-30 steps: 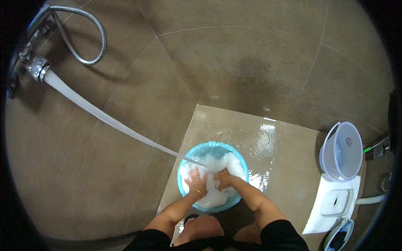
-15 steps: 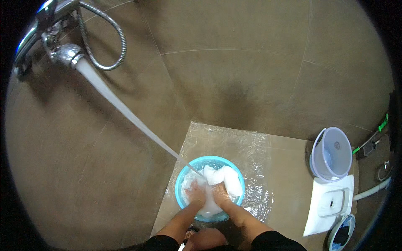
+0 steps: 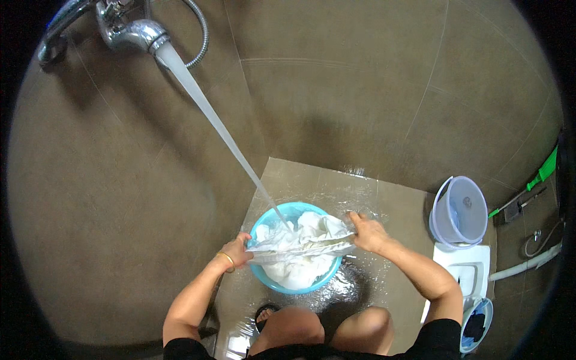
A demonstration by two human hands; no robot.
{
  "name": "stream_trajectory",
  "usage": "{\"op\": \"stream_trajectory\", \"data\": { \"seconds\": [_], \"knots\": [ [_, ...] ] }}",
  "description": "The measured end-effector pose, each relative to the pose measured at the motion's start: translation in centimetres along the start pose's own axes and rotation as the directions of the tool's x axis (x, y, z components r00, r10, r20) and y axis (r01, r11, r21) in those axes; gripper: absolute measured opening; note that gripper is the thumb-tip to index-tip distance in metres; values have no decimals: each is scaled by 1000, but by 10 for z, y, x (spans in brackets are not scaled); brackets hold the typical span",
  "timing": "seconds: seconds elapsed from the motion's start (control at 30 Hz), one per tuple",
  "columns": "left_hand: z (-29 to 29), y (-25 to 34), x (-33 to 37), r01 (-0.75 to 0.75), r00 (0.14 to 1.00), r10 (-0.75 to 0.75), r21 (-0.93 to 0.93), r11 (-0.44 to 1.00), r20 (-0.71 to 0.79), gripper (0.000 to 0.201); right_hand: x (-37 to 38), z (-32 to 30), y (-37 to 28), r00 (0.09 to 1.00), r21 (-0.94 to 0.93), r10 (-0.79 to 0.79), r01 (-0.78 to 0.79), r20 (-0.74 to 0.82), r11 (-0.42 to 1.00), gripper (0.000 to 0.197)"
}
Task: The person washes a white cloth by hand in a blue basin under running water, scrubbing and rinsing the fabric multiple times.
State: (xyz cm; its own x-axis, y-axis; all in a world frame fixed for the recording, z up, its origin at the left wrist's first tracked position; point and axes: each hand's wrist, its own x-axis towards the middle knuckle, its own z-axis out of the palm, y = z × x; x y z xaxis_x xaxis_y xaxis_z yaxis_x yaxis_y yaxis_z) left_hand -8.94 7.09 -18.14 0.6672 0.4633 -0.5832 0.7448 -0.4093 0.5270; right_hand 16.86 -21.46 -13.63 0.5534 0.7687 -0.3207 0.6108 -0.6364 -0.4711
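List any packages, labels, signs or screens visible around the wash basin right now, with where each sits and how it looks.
None show: no package, label, sign or screen.
Nearest containers, both unmarked as far as visible:
Clear plastic bucket: right of the blue basin, by the wall; round, translucent.
Small blue tub: lower right corner; round, dark contents.

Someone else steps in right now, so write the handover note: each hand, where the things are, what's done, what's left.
Left hand: gripping one end of the wet white cloth, at the left rim of the round light-blue plastic basin.
Right hand: gripping the other end at the right rim; a strip is pulled taut between both hands.
Things: basin on the wet tiled floor; chrome wall tap running, its water stream landing in the basin.
Done: cloth soaked, part lifted.
Left: most of the cloth lies bunched in the basin; tap on.
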Motion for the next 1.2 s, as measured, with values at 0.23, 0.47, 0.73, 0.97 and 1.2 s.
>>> {"op": "stream_trajectory", "data": {
  "seconds": [0.23,0.47,0.73,0.97,1.2],
  "knots": [
    [-16,-2,-74,-387,922,347,-406,828,-172,21,-70,-57,-27,941,236,-153,82,301,968,23],
    [21,2,19,-104,991,68,-979,-175,-117,43,30,2,-26,977,950,-56,-183,204,254,24],
    [147,5,156,-285,525,119,-42,958,-843,44,151,189,-12,871,31,-47,72,-489,997,38],
    [161,-10,135,-202,760,399,397,895,-513,57,164,258,16,888,-269,-308,222,-342,937,33],
    [194,-34,182,37,901,158,434,900,-405,56,200,305,37,922,-349,-267,161,-280,923,37]
  ]
}}
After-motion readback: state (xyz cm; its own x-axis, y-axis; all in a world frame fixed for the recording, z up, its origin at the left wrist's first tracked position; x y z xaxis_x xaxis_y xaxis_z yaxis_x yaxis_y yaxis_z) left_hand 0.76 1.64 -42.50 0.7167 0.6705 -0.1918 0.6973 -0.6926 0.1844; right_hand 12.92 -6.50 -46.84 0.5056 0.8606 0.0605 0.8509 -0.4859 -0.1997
